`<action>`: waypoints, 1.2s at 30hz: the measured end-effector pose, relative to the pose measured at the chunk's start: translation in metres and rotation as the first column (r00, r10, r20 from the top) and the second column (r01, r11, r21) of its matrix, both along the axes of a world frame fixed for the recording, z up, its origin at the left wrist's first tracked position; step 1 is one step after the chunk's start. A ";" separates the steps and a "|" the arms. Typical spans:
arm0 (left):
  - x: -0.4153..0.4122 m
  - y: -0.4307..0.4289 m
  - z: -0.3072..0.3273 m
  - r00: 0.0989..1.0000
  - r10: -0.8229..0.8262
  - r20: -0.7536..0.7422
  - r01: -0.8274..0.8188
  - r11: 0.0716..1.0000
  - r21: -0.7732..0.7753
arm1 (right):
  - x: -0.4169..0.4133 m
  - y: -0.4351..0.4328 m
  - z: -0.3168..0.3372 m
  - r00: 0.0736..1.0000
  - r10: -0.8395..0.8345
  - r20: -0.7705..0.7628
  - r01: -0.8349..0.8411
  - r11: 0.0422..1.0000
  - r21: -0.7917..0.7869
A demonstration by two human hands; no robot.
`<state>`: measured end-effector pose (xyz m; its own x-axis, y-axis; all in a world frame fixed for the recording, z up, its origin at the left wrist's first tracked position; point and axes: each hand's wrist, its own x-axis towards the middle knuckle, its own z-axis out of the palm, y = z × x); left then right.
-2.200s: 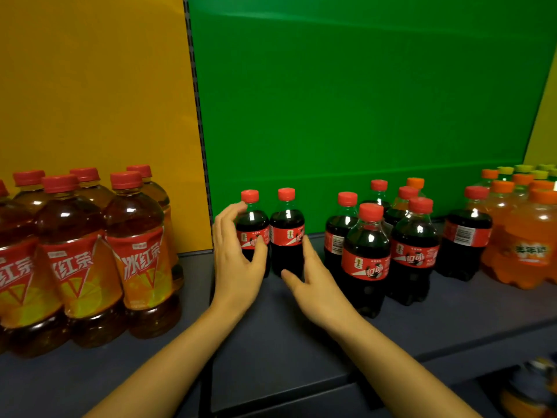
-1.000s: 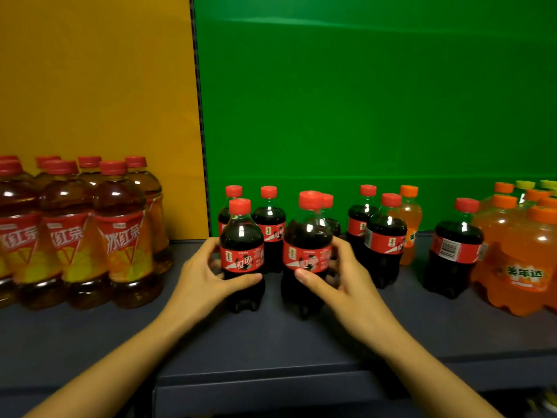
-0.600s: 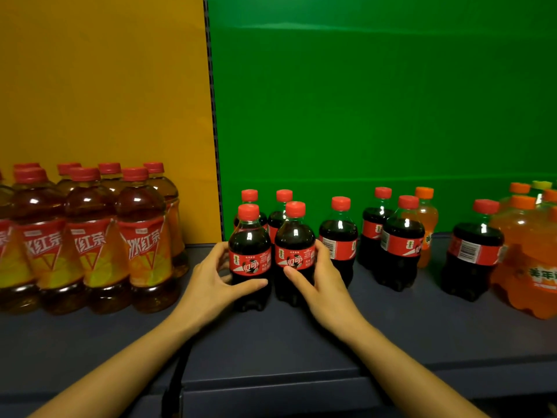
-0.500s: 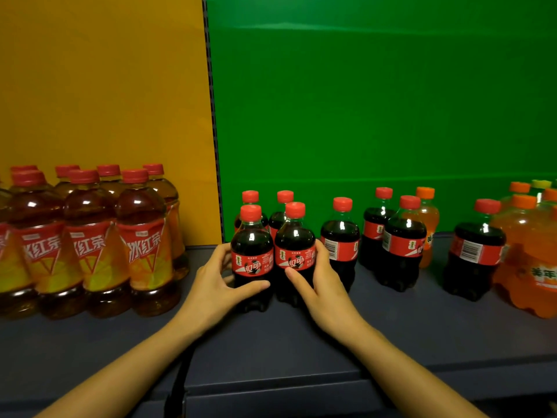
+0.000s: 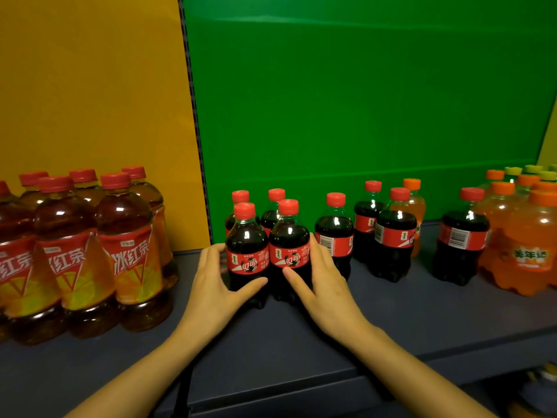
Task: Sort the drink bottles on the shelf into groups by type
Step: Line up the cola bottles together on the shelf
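Left hand (image 5: 217, 283) wrapped around the front-left cola bottle (image 5: 246, 254), thumb across the front below the label, fingers curled behind. Right hand (image 5: 324, 277) gripped the front-right cola bottle (image 5: 289, 251) the same way, thumb on the lower label. Both bottles upright on the dark shelf (image 5: 301, 342), touching side by side. Directly behind them, two more cola bottles (image 5: 272, 206), upright, only caps and shoulders visible. Together a tight cluster of four just right of the seam between yellow panel (image 5: 90, 86) and green panel (image 5: 361, 86).

Further right, a lone cola bottle (image 5: 334, 233) just beside the right hand, barcode facing forward. Beyond it, a pair of cola bottles (image 5: 391, 236) with a small orange soda bottle (image 5: 417, 203) tucked behind them. Further right again, a single cola bottle (image 5: 462, 236) standing against a group of orange soda bottles (image 5: 530, 242), with a few yellow-green caps (image 5: 533, 169) at the back.

At far left, well apart from the cola cluster, a group of larger iced tea bottles (image 5: 90, 251) with red caps and red-orange labels, packed close in front of the yellow panel.
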<state>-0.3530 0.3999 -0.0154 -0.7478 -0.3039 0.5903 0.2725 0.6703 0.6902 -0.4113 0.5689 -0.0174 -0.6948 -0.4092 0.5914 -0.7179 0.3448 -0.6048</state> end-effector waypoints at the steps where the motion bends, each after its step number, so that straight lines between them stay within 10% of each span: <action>1: 0.002 0.001 0.001 1.000 0.012 -0.013 -0.012 1.000 -0.020 | 0.002 0.002 0.001 1.000 -0.019 -0.024 0.019 1.000 0.017; 9: 0.024 0.030 0.039 0.939 -0.075 -0.335 -0.053 0.932 -0.359 | -0.005 0.057 0.033 0.959 -0.115 -0.260 0.116 0.993 -0.011; 17: -0.018 0.098 0.090 0.993 0.010 -0.115 -0.067 0.858 -0.510 | -0.077 0.110 0.118 0.957 -0.182 -0.224 0.173 0.983 -0.061; 25: -0.074 0.134 0.109 0.914 0.321 0.247 -0.078 0.739 -0.669 | -0.134 0.110 0.162 0.976 -0.217 0.010 0.174 0.810 0.560; 29: -0.090 0.141 0.109 0.860 0.419 0.292 -0.071 0.665 -0.744 | -0.149 0.106 0.159 0.930 -0.181 0.320 -0.054 0.794 0.606; 36: -0.103 0.141 0.139 0.744 0.427 0.514 0.120 0.672 -0.731 | -0.165 0.100 0.170 0.882 -0.176 0.437 -0.220 0.665 0.713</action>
<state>-0.4562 0.5407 0.1231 -0.9808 -0.1660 0.1027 -0.1709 0.9845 -0.0402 -0.5764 0.6688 0.1523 -0.7690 -0.5787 -0.2713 -0.4572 0.7947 -0.3992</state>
